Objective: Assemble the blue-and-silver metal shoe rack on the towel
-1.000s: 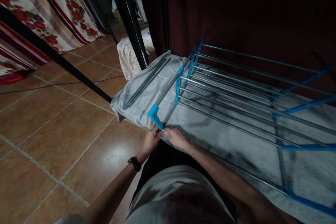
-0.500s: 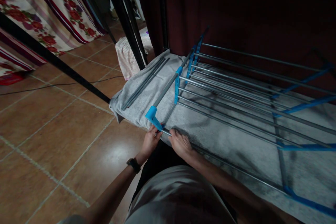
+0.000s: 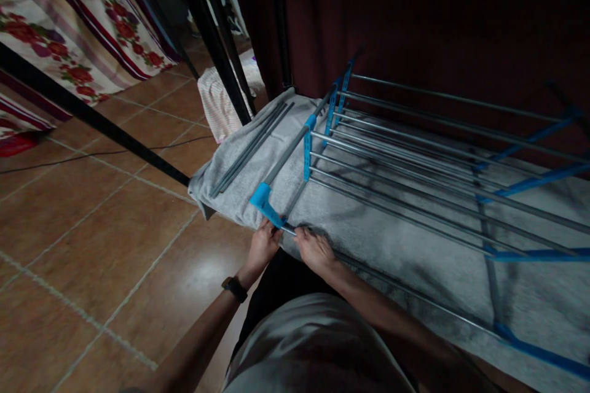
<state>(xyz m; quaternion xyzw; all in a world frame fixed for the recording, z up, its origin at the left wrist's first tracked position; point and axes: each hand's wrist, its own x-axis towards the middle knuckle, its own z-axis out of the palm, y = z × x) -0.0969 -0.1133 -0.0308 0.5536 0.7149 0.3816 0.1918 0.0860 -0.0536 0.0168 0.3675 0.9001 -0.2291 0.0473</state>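
Note:
A rack of grey metal tubes with blue plastic joints lies across the grey blanket. My left hand is closed on the lower end of a blue corner connector, where a front tube enters it. Just to the right, my right hand wraps around that same metal tube. A short bright stretch of tube shows between the two hands. The tube runs on to the right along the blanket's near edge, up to another blue connector. My fingertips are partly hidden behind the tube and connector.
Several loose grey tubes lie on the grey blanket at left. Black metal posts and a slanting black bar stand beside it. A thin cable crosses the tiled floor. A dark curtain hangs behind.
The view has shifted slightly, so the rack and blanket appear a little further left. Both hands keep nearly the same grip on the connector and tube.

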